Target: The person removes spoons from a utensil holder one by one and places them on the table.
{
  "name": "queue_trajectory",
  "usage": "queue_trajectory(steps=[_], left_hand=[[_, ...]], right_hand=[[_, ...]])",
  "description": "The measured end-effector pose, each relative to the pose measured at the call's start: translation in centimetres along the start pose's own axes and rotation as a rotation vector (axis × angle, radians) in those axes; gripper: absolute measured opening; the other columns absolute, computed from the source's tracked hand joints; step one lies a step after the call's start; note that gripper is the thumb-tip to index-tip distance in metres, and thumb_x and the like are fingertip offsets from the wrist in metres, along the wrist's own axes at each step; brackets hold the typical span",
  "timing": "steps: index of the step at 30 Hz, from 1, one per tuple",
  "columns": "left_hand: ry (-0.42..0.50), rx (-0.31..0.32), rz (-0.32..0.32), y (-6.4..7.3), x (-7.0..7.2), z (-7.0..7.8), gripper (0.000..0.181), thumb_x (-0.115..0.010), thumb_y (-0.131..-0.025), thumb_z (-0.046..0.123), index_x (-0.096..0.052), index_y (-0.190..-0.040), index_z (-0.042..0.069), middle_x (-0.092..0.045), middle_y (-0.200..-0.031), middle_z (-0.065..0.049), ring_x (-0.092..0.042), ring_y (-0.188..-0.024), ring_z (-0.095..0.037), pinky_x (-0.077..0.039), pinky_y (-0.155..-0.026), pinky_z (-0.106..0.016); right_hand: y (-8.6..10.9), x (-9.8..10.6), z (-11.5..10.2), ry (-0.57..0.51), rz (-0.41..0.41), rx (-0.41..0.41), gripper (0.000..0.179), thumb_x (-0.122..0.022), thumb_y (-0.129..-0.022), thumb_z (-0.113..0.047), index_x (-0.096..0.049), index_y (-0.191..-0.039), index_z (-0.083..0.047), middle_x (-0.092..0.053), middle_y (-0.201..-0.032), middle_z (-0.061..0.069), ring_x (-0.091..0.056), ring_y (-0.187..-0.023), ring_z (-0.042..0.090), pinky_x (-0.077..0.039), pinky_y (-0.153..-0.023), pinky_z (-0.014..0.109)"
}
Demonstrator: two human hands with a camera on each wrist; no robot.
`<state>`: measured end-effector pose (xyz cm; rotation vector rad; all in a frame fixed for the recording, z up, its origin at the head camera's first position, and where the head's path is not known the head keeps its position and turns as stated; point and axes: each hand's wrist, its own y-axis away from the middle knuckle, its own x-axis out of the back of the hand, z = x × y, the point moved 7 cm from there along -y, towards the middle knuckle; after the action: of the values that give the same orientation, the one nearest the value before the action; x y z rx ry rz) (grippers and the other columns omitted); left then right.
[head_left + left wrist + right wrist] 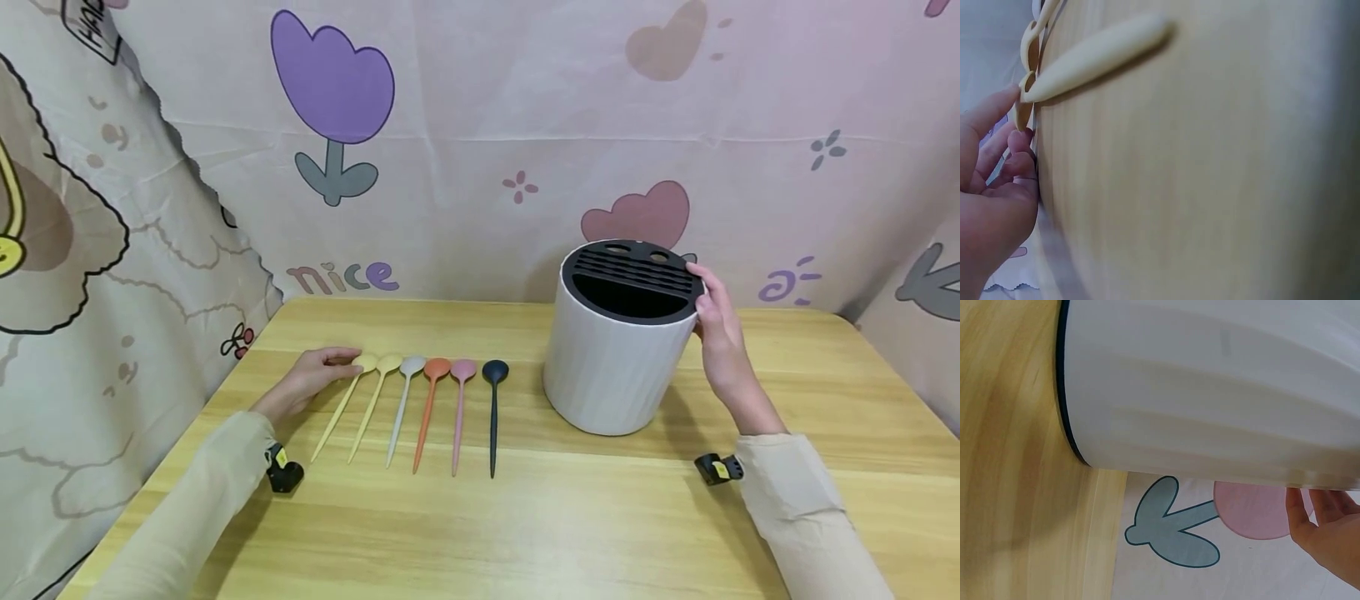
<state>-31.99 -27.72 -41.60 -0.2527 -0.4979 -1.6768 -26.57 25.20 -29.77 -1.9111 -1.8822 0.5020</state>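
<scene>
At the left end of a row of spoons, my left hand [318,375] pinches the bowl of a pale yellow spoon [337,417]. In the left wrist view, the thumb and fingers sit on opposite edges of that spoon's bowl [1023,112], and its handle lies along the tabletop. To the right follow a second yellow spoon [367,408], a pale grey one [401,408], an orange one [427,408], a pink one [459,408] and a dark navy one [493,408]. My right hand [723,350] rests against the upper right side of a white cylindrical utensil holder [618,375], fingertips at its rim.
The holder's black top [637,279] has a large half-round opening, several slots and round holes. A wooden table [570,517] carries everything. Printed cloth [465,167] hangs behind it and at both sides. Small black cameras [285,475] are worn at the wrists.
</scene>
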Motion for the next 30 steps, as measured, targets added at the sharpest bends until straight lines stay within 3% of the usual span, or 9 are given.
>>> queue_trajectory(steps=[4,8,15,21,26,30], left_hand=[[0.009,-0.001,0.002,0.07,0.26,-0.20,0.055,-0.063,-0.095,0.017,-0.043,-0.140,-0.008,-0.039,-0.144,-0.026,-0.033,-0.134,-0.037,-0.031,-0.107,-0.042],[0.018,-0.010,0.002,-0.04,0.22,-0.22,0.054,-0.061,-0.096,0.018,-0.043,-0.140,-0.008,-0.040,-0.144,-0.027,-0.035,-0.132,-0.035,-0.037,-0.100,-0.031],[0.022,-0.029,0.000,-0.01,0.03,-0.04,0.053,-0.060,-0.097,0.014,-0.040,-0.141,-0.010,-0.039,-0.143,-0.028,-0.035,-0.133,-0.036,-0.031,-0.107,-0.041],[0.028,-0.022,-0.011,-0.28,0.02,-0.11,0.055,-0.059,-0.098,0.016,-0.038,-0.142,-0.009,-0.038,-0.144,-0.027,-0.037,-0.130,-0.033,-0.039,-0.099,-0.027],[0.024,-0.016,0.012,-0.21,0.01,-0.19,0.053,-0.056,-0.099,0.020,-0.039,-0.141,-0.009,-0.043,-0.139,-0.024,-0.049,-0.108,-0.015,-0.044,-0.082,-0.019],[0.048,-0.019,0.019,-0.13,-0.13,0.06,0.053,-0.052,-0.101,0.021,-0.037,-0.141,-0.012,-0.046,-0.132,-0.024,-0.052,-0.094,-0.007,-0.045,-0.078,-0.020]], right_hand=[[-0.03,-0.14,0.03,0.031,-0.004,-0.007,0.047,-0.034,-0.102,-0.028,-0.037,-0.146,-0.015,-0.041,-0.139,0.004,-0.043,-0.120,0.017,-0.038,-0.088,0.019],[0.07,-0.07,-0.05,0.038,0.001,-0.014,0.047,-0.034,-0.101,-0.028,-0.037,-0.146,-0.015,-0.041,-0.140,0.004,-0.043,-0.120,0.017,-0.038,-0.088,0.019],[0.04,0.01,-0.17,0.020,0.005,-0.011,0.047,-0.035,-0.101,-0.028,-0.037,-0.146,-0.015,-0.040,-0.140,0.006,-0.044,-0.120,0.017,-0.038,-0.087,0.019],[0.13,0.01,-0.16,0.004,0.012,-0.010,0.047,-0.036,-0.101,-0.029,-0.038,-0.146,-0.015,-0.041,-0.139,0.005,-0.044,-0.119,0.017,-0.038,-0.086,0.019],[-0.10,-0.16,-0.04,0.031,0.001,-0.015,0.049,-0.034,-0.102,-0.029,-0.036,-0.148,-0.014,-0.041,-0.141,0.005,-0.045,-0.119,0.016,-0.038,-0.086,0.020],[-0.06,-0.23,0.31,0.080,-0.012,-0.043,0.052,-0.032,-0.102,-0.031,-0.030,-0.151,-0.014,-0.035,-0.148,0.009,-0.043,-0.122,0.015,-0.037,-0.088,0.022]])
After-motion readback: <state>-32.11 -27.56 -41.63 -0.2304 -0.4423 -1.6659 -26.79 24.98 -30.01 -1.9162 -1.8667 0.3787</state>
